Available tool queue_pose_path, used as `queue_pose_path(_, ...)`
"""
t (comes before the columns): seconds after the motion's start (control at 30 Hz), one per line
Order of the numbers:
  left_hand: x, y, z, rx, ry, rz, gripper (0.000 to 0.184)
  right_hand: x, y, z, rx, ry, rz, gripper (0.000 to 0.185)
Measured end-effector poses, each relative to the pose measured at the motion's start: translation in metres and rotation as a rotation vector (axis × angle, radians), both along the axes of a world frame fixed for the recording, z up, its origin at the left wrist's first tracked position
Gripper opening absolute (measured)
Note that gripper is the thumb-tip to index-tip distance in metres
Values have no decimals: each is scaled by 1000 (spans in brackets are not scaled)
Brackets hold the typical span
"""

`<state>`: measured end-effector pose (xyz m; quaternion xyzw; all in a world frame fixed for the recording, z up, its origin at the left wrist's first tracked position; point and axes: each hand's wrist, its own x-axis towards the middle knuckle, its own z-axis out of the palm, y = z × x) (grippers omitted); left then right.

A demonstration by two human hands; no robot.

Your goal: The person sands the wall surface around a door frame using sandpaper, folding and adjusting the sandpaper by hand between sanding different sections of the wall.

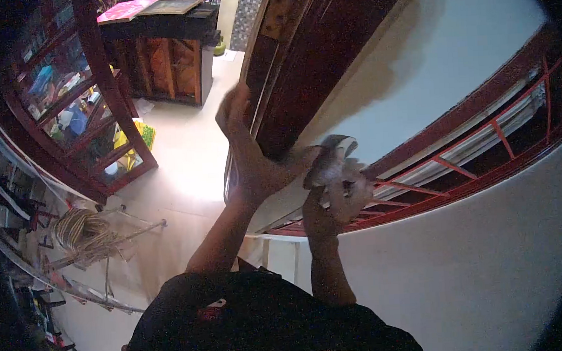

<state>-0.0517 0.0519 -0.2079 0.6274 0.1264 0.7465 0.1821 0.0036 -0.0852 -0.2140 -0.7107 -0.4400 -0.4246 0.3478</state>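
My left hand (255, 161) lies along the edge of a dark red wooden door frame (325, 46). Its fingers reach up the frame, and the thumb is stretched out to the right. Below and to the right, my right hand (321, 218) is closed around a crumpled whitish wad (341, 166), blurred, with a dark curved part at its top. Whether it is cloth, paper or film I cannot tell. The left thumb ends close to this wad; contact is unclear. Behind it are a pale wall panel (440, 59) and a red metal grille (442, 167).
A glass-paned wooden door (93, 109) stands at left. Beyond it is a dark counter (167, 61) with a pink sheet (126, 10) on top. A coiled rope or cable (81, 233) rests on a metal-legged stand on the tiled floor (188, 161).
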Motion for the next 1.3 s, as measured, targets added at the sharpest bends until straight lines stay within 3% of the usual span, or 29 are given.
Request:
queue_pose_path(0.07, -4, -5, 16, -429, 39, -436, 121, 0, 1, -14, -62, 117, 34, 24)
queue_pose_path(0.1, -10, 2, 14, -383, 259, -369, 139, 1, 5, -19, -35, 187, 65, 25)
queue_pose_path(0.17, -12, 14, 5, -289, 249, -462, 139, 0, 10, -23, -7, 253, 101, 27)
queue_pose_path(0.23, -13, 16, 3, -196, 241, -547, 139, -3, 14, -23, 21, -81, -37, 46)
queue_pose_path(0.33, -12, -1, 17, -223, 95, -458, 140, 9, 18, -45, 133, -161, 27, 49)
queue_pose_path(0.43, -8, 0, 10, -268, 4, -505, 134, 3, 19, -32, -6, 34, -74, 45)
queue_pose_path(0.5, -7, 5, 0, -205, 201, -329, 130, 7, 13, -30, -37, -15, -116, 46)
queue_pose_path(0.6, -8, 6, -2, -174, 233, -310, 130, -5, 16, -19, -62, -55, -194, 45)
queue_pose_path(0.67, -9, 3, 1, -184, 174, -343, 130, -11, 24, -17, -56, -45, -235, 44)
queue_pose_path(0.73, -7, 2, 3, -193, 122, -381, 131, -7, 36, -23, 129, -116, -92, 44)
queue_pose_path(0.83, -6, 3, -2, -156, 32, -409, 135, -4, 36, -28, 39, -140, -215, 45)
queue_pose_path(0.93, -5, 3, -7, -108, 9, -415, 128, -3, 33, -42, -56, -28, -182, 53)
queue_pose_path(1.03, -7, 3, -11, -227, 186, -293, 112, 1, 33, -45, -130, 27, -165, 60)
queue_pose_path(1.1, -8, 4, -11, -211, 219, -305, 96, -9, 34, -32, -95, 16, -114, 62)
queue_pose_path(1.27, -8, 3, -12, -344, 175, -402, 89, -11, 49, -19, 14, 98, 23, 69)
queue_pose_path(1.3, -9, 4, -11, -314, 180, -403, 89, -1, 47, -23, -82, -162, -133, 69)
